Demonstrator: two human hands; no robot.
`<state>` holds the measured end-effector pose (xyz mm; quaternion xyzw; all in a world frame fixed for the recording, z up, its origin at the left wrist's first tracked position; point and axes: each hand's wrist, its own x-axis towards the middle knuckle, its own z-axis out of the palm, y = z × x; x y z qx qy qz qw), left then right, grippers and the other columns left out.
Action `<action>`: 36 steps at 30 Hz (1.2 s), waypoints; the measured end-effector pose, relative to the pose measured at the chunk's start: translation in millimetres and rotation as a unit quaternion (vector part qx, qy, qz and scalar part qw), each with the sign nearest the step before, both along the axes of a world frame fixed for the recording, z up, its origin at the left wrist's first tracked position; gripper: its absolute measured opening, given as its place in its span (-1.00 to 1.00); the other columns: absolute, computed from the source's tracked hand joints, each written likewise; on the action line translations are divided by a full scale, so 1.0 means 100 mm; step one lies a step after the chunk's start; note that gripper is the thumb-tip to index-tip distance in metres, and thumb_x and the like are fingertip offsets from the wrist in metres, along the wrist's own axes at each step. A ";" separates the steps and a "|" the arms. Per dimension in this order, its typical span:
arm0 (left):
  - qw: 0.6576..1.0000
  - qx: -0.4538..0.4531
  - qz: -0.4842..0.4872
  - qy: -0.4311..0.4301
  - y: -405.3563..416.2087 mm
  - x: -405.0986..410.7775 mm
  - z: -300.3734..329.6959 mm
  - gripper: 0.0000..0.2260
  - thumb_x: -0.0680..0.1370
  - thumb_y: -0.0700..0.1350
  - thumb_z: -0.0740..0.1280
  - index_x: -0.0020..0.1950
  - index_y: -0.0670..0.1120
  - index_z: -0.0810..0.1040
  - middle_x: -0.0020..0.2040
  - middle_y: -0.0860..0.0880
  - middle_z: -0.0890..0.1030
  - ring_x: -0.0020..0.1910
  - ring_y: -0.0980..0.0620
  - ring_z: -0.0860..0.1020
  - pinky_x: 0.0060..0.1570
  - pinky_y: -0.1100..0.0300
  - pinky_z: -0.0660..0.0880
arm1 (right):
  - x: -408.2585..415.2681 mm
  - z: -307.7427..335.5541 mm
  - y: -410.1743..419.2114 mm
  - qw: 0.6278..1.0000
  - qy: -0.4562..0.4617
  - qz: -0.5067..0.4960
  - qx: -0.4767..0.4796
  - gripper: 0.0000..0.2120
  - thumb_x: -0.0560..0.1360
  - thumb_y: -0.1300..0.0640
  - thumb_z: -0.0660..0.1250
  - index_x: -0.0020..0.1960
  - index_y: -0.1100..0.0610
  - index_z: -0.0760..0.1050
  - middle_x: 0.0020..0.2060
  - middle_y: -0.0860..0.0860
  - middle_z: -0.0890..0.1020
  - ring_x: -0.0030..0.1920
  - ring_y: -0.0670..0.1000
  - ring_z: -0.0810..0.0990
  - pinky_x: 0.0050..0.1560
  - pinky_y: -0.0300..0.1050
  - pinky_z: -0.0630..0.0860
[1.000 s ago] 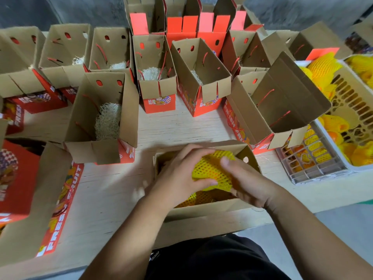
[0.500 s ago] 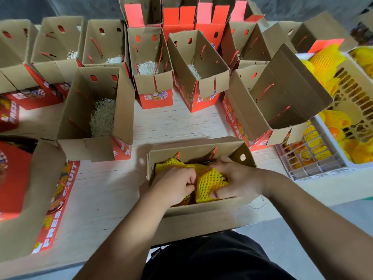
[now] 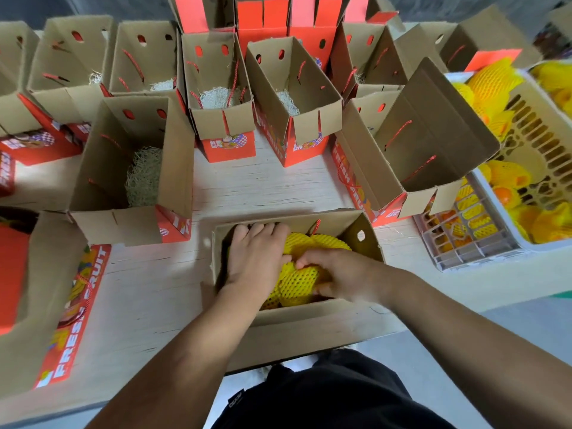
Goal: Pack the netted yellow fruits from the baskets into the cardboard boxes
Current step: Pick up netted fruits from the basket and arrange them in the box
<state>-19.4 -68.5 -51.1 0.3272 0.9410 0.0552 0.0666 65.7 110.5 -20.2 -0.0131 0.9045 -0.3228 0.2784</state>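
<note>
While both of my hands are working inside the open cardboard box (image 3: 365, 239) at the near edge of the tabletop (image 3: 260, 187), I am observing the netted yellow fruits (image 3: 297, 283) lying packed in it. My left hand (image 3: 257, 258) is lying flat, fingers spread, over the fruits at the box's left side, gripping nothing. My right hand (image 3: 337, 274) is curling its fingers onto the nearest netted fruit; I cannot tell whether it is clamping it. More netted fruits are sitting in the white basket (image 3: 495, 252) at far right. Empty boxes (image 3: 173, 156) with straw padding are standing behind.
</note>
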 end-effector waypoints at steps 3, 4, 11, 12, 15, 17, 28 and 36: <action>0.994 0.100 0.016 -0.030 -0.10 0.03 0.09 -0.77 0.61 0.08 0.33 0.26 0.15 0.48 0.17 0.13 0.59 0.22 0.01 0.52 0.19 0.04 0.36 | -0.04 -0.05 -0.15 0.992 0.033 0.062 0.100 -0.49 0.50 -0.02 0.49 0.42 -0.10 0.45 0.32 -0.02 0.41 0.39 0.06 0.36 0.42 -0.06 0.33; 0.987 0.157 0.022 -0.037 -0.14 0.05 0.13 -0.85 0.60 0.07 0.33 0.16 0.14 0.51 0.07 0.14 0.59 0.11 0.00 0.55 0.09 0.03 0.42 | -0.06 -0.02 -0.13 0.991 0.030 0.072 0.113 -0.50 0.49 -0.07 0.49 0.39 -0.11 0.46 0.28 -0.02 0.40 0.34 0.04 0.36 0.39 -0.08 0.33; 0.972 -0.009 -0.056 -0.229 -0.09 0.16 0.20 -0.84 0.61 0.15 0.38 0.05 0.08 0.63 0.02 0.06 0.70 0.09 -0.06 0.61 0.13 0.09 0.48 | -0.06 0.09 0.10 0.968 -0.080 0.040 0.234 -0.86 0.58 0.00 0.34 -0.12 0.01 0.51 -0.15 0.01 0.61 -0.03 0.15 0.60 -0.10 -0.13 0.43; 0.975 -0.035 -0.059 -0.213 -0.03 0.13 0.20 -0.83 0.62 0.13 0.38 0.08 0.07 0.65 0.07 0.03 0.70 0.15 -0.08 0.60 0.24 0.08 0.41 | -0.09 0.04 0.03 0.963 -0.084 0.036 0.252 -0.92 0.61 0.06 0.32 0.05 0.04 0.56 0.02 0.05 0.65 0.12 0.19 0.61 -0.02 -0.12 0.46; 0.973 -0.137 -0.078 -0.171 0.08 0.08 0.29 -0.80 0.62 0.11 0.38 0.13 0.04 0.66 0.17 -0.02 0.69 0.26 -0.09 0.58 0.31 0.05 0.33 | -0.21 -0.07 -0.09 0.942 0.006 -0.014 0.335 -0.67 0.63 0.17 0.23 0.38 0.10 0.47 0.32 0.11 0.56 0.35 0.20 0.51 0.24 0.04 0.47; 0.974 -0.143 -0.083 -0.157 0.13 0.09 0.36 -0.84 0.63 0.06 0.33 0.09 0.04 0.64 0.15 -0.02 0.69 0.22 -0.12 0.60 0.21 0.06 0.40 | -0.21 -0.07 -0.06 0.927 0.056 -0.017 0.371 -0.63 0.62 0.15 0.24 0.42 0.10 0.44 0.37 0.13 0.47 0.38 0.21 0.45 0.31 0.04 0.42; 0.975 0.155 -0.111 -0.117 1.49 0.54 0.79 -0.71 0.61 -0.03 0.24 -0.26 0.05 0.24 -0.21 0.04 0.46 -0.06 -0.14 0.54 -0.28 0.05 0.32 | 0.59 0.46 0.90 0.923 0.250 -0.198 0.218 -0.82 0.50 0.32 0.26 0.08 0.22 0.54 -0.01 0.18 0.57 0.02 0.25 0.51 -0.04 0.03 0.38; 0.920 0.297 -0.179 -0.181 3.58 1.00 0.76 -0.80 0.64 -0.17 0.28 -0.16 0.00 0.38 -0.29 0.03 0.38 -0.20 -0.09 0.43 -0.21 -0.12 0.43 | 1.18 0.51 2.79 0.871 0.301 -0.381 0.078 -0.92 0.51 0.28 0.24 -0.06 0.20 0.50 -0.19 0.08 0.55 -0.17 0.13 0.47 -0.23 0.06 0.39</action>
